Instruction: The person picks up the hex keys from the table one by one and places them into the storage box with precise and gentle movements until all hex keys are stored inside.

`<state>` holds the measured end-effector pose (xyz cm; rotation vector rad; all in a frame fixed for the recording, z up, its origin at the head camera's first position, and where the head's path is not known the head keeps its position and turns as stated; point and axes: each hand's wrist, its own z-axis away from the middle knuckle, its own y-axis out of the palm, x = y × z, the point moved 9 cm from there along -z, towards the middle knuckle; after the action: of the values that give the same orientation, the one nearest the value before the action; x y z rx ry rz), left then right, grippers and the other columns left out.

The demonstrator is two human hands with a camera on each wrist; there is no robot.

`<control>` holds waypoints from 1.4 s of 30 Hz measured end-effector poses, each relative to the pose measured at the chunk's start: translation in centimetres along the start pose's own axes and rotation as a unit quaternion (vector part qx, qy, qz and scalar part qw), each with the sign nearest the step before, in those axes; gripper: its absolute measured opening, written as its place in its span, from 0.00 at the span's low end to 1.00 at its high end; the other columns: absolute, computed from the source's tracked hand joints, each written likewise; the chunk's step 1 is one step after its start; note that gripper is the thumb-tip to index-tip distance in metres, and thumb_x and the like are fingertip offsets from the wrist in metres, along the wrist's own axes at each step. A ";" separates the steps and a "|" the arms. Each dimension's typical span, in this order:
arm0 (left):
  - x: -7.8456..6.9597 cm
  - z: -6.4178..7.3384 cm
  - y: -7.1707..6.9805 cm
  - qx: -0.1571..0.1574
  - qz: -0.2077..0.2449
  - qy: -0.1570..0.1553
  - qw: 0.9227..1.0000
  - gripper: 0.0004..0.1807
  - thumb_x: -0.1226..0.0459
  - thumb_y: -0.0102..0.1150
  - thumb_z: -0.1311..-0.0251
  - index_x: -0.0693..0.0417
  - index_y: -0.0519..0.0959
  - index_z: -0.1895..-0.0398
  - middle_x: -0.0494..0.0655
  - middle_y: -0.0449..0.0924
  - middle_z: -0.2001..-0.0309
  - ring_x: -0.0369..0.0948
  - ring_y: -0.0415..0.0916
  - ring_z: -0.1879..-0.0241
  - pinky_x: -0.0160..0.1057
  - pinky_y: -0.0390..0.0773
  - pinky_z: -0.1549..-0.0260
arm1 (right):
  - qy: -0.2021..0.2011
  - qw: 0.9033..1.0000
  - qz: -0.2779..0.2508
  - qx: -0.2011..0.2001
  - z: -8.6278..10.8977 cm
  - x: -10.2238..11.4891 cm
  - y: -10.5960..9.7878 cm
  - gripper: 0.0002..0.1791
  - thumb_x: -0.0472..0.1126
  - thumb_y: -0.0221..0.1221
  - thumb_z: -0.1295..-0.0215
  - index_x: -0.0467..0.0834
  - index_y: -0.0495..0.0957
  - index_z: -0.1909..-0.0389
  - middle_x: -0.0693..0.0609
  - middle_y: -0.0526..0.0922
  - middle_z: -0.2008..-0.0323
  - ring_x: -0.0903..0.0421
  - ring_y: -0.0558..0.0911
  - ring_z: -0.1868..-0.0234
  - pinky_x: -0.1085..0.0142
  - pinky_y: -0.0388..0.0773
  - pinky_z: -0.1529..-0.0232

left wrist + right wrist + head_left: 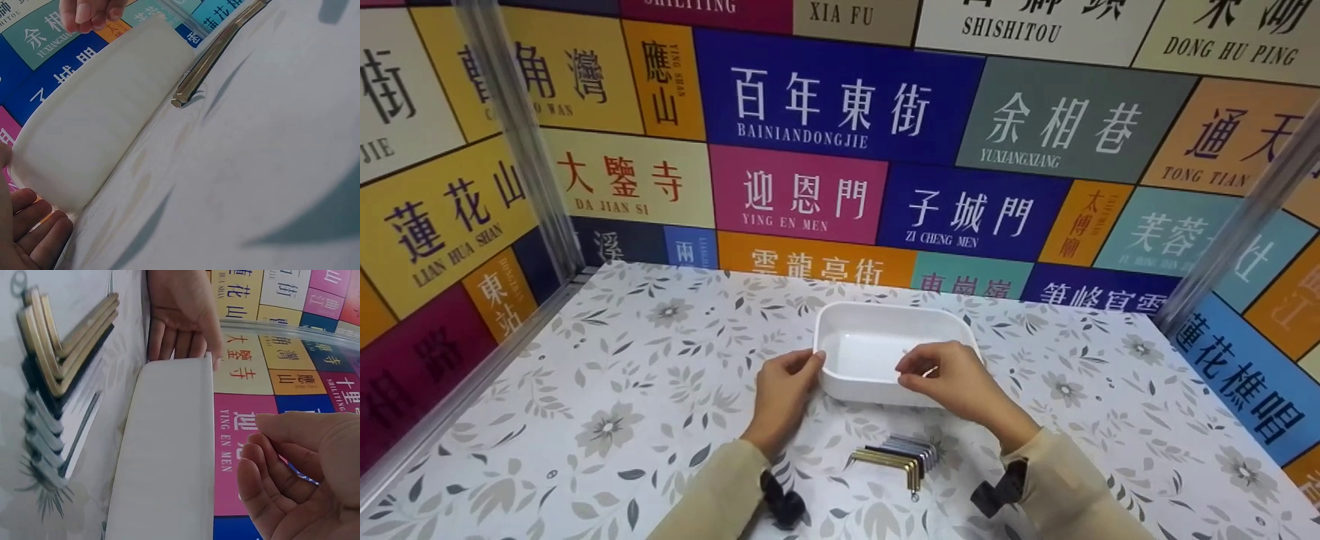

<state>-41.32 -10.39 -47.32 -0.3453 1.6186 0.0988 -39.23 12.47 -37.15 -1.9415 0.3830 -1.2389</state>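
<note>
White tray on counter, 12 o'clock of hex keys. Left hand pinches its 9-o'clock edge; right hand over 4 o'clock, loosely bent, nothing visibly held. Judged step: steadying tray. Key pickup would need reaching toward 6.

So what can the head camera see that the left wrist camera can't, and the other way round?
Only the head view shows inside the white tub, plus both beige sleeves.

Only the left wrist view is close enough to make out the six-sided end of a gold hex key.

Both show the tub's outside, gold hex key metal, the left hand, the right hand and the lettered wall.
</note>
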 end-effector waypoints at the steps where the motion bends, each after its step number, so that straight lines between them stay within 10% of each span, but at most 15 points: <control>1: 0.0 0.0 0.0 0.000 -0.001 -0.002 1.000 0.22 0.50 0.64 0.37 0.56 0.85 0.48 0.50 0.89 0.54 0.39 0.84 0.58 0.39 0.83 0.51 | -0.002 1.000 -0.002 0.004 0.2 0.1 0.1 0.06 0.37 0.67 0.39 0.41 0.87 0.62 0.49 0.89 0.66 0.57 0.85 0.63 0.70 0.82 0.61; 19: 0.1 0.1 -0.2 -0.008 -0.002 -0.001 1.000 0.23 0.51 0.64 0.37 0.58 0.85 0.47 0.50 0.89 0.54 0.39 0.84 0.62 0.36 0.83 0.57 | -0.037 0.994 -0.023 0.101 2.6 -0.2 3.6 0.13 0.43 0.64 0.33 0.38 0.86 0.55 0.43 0.90 0.56 0.53 0.88 0.54 0.68 0.82 0.52; 28: 0.1 0.1 0.2 0.005 0.000 -0.011 1.000 0.24 0.50 0.63 0.36 0.57 0.84 0.45 0.50 0.88 0.52 0.39 0.84 0.59 0.38 0.83 0.53 | -0.052 0.992 -0.026 0.109 3.0 -1.6 4.4 0.17 0.43 0.64 0.33 0.36 0.84 0.49 0.43 0.87 0.48 0.40 0.84 0.42 0.47 0.78 0.38; 42: 0.4 0.2 0.1 0.008 0.004 -0.021 1.000 0.25 0.49 0.63 0.36 0.56 0.83 0.44 0.50 0.88 0.50 0.41 0.84 0.54 0.39 0.83 0.49 | -0.042 0.993 0.034 0.107 3.0 -2.8 4.6 0.17 0.40 0.66 0.35 0.34 0.84 0.50 0.40 0.88 0.52 0.42 0.86 0.49 0.49 0.83 0.47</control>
<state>-41.21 -10.28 -47.77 -0.3211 1.5780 0.0988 -37.33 12.59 -43.02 -1.7758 0.2611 -1.1039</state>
